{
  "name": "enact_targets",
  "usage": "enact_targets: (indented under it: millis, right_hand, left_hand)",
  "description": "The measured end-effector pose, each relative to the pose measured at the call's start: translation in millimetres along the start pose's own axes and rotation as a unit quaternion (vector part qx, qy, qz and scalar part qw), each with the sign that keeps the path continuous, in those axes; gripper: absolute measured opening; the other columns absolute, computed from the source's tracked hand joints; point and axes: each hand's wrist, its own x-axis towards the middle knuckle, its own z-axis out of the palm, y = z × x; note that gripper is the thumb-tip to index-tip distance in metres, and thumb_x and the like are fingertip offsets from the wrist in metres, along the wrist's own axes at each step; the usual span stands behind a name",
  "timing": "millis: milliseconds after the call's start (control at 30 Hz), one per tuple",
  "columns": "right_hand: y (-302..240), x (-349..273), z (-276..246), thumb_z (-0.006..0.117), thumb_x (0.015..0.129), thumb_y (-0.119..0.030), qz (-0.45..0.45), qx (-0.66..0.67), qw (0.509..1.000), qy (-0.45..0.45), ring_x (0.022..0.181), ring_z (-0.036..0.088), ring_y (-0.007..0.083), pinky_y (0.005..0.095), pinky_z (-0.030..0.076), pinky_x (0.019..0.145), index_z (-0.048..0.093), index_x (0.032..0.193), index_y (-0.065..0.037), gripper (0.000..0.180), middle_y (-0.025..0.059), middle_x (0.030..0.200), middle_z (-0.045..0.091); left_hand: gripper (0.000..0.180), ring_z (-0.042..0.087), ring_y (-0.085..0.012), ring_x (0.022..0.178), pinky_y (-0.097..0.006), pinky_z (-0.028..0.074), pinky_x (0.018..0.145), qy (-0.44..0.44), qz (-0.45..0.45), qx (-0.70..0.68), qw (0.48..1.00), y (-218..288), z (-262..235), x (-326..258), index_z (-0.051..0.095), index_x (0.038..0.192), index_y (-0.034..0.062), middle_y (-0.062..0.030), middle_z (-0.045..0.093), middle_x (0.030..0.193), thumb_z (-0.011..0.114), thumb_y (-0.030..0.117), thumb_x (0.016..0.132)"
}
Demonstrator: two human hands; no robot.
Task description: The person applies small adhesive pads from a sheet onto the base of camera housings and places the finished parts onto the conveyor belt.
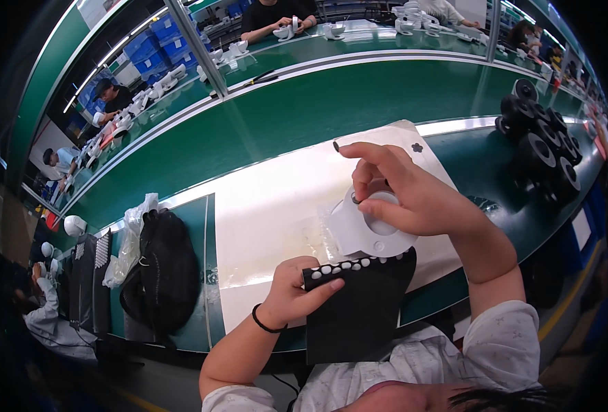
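My left hand [297,292] grips the upper left corner of a black sheet [359,309], thumb on top. Along its upper edge runs a strip of white round pads [345,266]. Just beyond the sheet a white plastic housing with a round opening [352,230] lies on a pale mat. Over that opening is my right hand [403,189], its index finger raised and bent. Its thumb and another finger come together at the housing's inner rim; whether a small piece sits between them I cannot make out. Clear plastic film [321,240] shows beside the housing.
The pale mat [269,206] covers part of the green table. A black bag [170,271] and clear plastic bag [129,254] lie left. Several black round parts [541,137] are piled at right. Across a metal-framed divider, people work among white parts [414,17].
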Motion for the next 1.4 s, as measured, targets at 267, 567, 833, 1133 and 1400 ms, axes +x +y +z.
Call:
enact_targets:
  millis: [267, 567, 833, 1133, 1400]
  right_hand:
    - [5, 3, 0, 0.051, 0.076, 0.006, -0.026, -0.032, 0.999, 0.023, 0.084, 0.048, 0.0142, 0.0286, 0.04, 0.078, 0.029, 0.13, -0.007, 0.059, 0.0058, 0.087, 0.047]
    - [-11, 0, 2, 0.053, 0.074, 0.004, -0.039, -0.187, 0.98, 0.062, 0.081, 0.05, 0.0233, 0.035, 0.036, 0.088, 0.043, 0.118, -0.003, 0.045, 0.0084, 0.081, 0.053]
    - [-22, -9, 6, 0.051, 0.073, 0.002, -0.143, -0.362, 0.919, 0.068, 0.07, 0.052, 0.0218, 0.0437, 0.032, 0.095, 0.039, 0.12, -0.001, 0.048, 0.0056, 0.068, 0.05]
    - [-27, -24, -25, 0.061, 0.069, -0.004, -0.027, -0.199, 0.979, 0.042, 0.11, 0.047, 0.0274, 0.0473, 0.023, 0.1, 0.057, 0.091, -0.007, 0.023, 0.0094, 0.099, 0.056]
    - [-16, -29, -12, 0.054, 0.077, -0.012, -0.049, -0.179, 0.975, -0.121, 0.125, 0.028, 0.0301, 0.0478, 0.014, 0.103, 0.055, 0.076, -0.008, 0.005, 0.0119, 0.118, 0.046]
  left_hand:
    - [0.027, 0.039, -0.0173, 0.044, -0.029, 0.028, 0.042, -0.004, -0.001, 0.007, 1.0, 0, -1, 1, 0.046, 0.055, 0.0032, -0.0043, 0.039, 0.049, 0.068, 0.008, 0.07]
    - [0.023, 0.041, -0.018, 0.045, -0.03, 0.029, 0.043, -0.007, -0.004, 0.01, 1.0, 0, -1, 1, 0.049, 0.057, 0.0031, -0.005, 0.041, 0.049, 0.067, 0.008, 0.07]
    - [0.028, 0.035, -0.0149, 0.044, -0.029, 0.024, 0.043, -0.004, 0.015, 0.002, 1.0, 2, 2, 2, 0.042, 0.054, 0.0018, -0.0037, 0.036, 0.05, 0.065, 0.005, 0.069]
    - [0.022, 0.043, -0.0194, 0.046, -0.03, 0.031, 0.043, -0.006, 0.007, 0.019, 1.0, -1, 0, -1, 0.05, 0.057, 0.0044, -0.0053, 0.042, 0.05, 0.068, 0.007, 0.068]
    - [0.025, 0.04, -0.0171, 0.045, -0.029, 0.029, 0.043, -0.009, 0.008, 0.011, 1.0, 2, 1, -1, 0.046, 0.055, 0.0028, -0.0044, 0.041, 0.05, 0.067, 0.006, 0.069]
